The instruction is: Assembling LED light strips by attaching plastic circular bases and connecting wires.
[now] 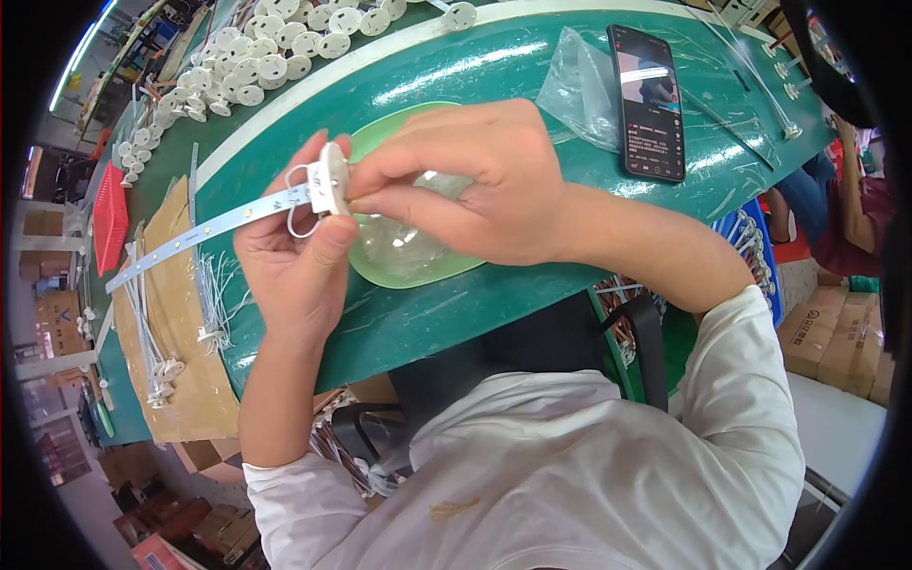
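Observation:
My left hand (296,280) grips a round white plastic end cap (332,182) between thumb and fingers, its flat face turned toward the right. From the cap a narrow LED strip (207,229) runs out to the left, dotted with small yellow chips. Two thin white wires (292,177) loop beside the joint. Thumb and forefinger of my right hand (499,185) are pinched together against the cap's face; anything between them is hidden. Under both hands sits a light green bowl (408,280) with clear plastic in it.
Many white round caps (256,62) lie heaped at the back left. Wired pieces (161,366) rest on cardboard (176,304) at left, beside a red basket (111,218). A phone (650,104) and a clear bag (581,90) lie at right. Another person (860,204) sits far right.

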### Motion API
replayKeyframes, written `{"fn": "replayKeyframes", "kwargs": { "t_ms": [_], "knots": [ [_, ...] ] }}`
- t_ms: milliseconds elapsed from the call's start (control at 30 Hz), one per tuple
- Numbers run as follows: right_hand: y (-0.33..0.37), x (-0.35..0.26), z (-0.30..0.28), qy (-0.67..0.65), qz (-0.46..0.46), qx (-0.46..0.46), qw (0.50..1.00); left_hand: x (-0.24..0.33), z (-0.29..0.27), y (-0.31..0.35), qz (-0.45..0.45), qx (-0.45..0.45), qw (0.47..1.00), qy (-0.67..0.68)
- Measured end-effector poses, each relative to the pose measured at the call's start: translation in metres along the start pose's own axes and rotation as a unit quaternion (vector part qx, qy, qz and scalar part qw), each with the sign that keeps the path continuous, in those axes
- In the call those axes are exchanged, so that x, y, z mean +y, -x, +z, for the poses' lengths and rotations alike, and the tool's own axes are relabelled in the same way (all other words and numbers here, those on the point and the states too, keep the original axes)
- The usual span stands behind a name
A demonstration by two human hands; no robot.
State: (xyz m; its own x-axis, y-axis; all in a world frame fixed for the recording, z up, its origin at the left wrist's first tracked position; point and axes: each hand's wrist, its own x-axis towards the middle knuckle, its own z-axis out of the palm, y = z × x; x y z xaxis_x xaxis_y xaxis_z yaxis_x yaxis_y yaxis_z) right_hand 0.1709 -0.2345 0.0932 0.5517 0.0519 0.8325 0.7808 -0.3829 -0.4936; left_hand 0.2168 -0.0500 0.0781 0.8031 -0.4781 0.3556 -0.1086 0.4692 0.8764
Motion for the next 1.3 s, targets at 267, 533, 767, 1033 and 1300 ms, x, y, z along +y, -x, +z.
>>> {"fn": "replayKeyframes", "kwargs": {
  "t_ms": [267, 533, 767, 1033, 1300],
  "knots": [
    [0.002, 0.004, 0.002, 0.031, -0.011, 0.009, 0.999, 0.002, 0.003, -0.001, -0.027, 0.026, 0.999, 0.032],
    [0.007, 0.007, 0.006, 0.101, -0.053, 0.019, 0.993, -0.009, 0.004, 0.003, 0.012, 0.044, 0.997, -0.055],
    [-0.001, 0.019, -0.009, 0.084, -0.050, -0.004, 0.995, 0.003, 0.010, -0.013, -0.037, 0.035, 0.993, -0.104],
    [-0.008, -0.001, -0.012, -0.065, 0.002, -0.102, 0.993, 0.063, 0.009, 0.021, -0.046, 0.009, 0.977, -0.210],
    [-0.006, 0.024, -0.018, 0.105, -0.057, -0.077, 0.990, 0.190, -0.149, 0.072, -0.177, 0.141, 0.835, -0.501]
  ]
}}
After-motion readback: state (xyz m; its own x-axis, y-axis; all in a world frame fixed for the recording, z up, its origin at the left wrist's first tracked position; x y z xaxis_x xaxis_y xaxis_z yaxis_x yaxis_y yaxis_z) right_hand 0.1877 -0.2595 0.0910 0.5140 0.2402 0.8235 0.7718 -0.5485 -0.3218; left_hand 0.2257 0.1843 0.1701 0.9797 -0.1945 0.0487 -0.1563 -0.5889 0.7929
